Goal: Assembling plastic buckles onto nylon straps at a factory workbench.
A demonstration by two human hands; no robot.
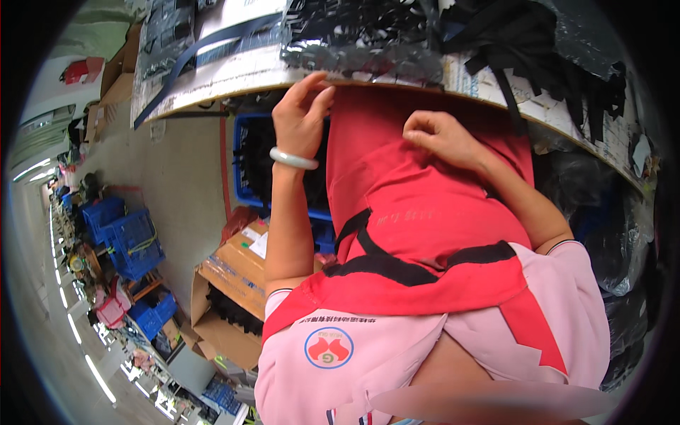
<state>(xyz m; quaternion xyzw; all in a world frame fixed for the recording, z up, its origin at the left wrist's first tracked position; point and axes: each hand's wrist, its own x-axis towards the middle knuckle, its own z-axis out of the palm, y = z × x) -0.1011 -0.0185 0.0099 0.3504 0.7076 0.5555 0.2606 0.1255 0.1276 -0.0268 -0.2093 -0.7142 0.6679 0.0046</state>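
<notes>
My left hand [302, 119] is raised at the near edge of the worktable [212, 88], beside my apron, with a pale bangle [293, 159] round its wrist. Its fingers are bent but apart, and nothing shows between them. Over the lap of my red apron [425, 205] hovers or rests my right hand [445, 139]; I cannot tell which. Its fingers are curled in, with no object visible in them. Closest to both hands on the table is a pile of black pieces in clear plastic [361, 42].
Black straps [510, 49] hang over the table's edge at the right. A dark strap [188, 67] crosses its left part. Below stand a blue crate [244, 159] with black items and an open cardboard box [230, 273]. Plastic bags [609, 234] lie at the right; blue crates [131, 241] stand far left.
</notes>
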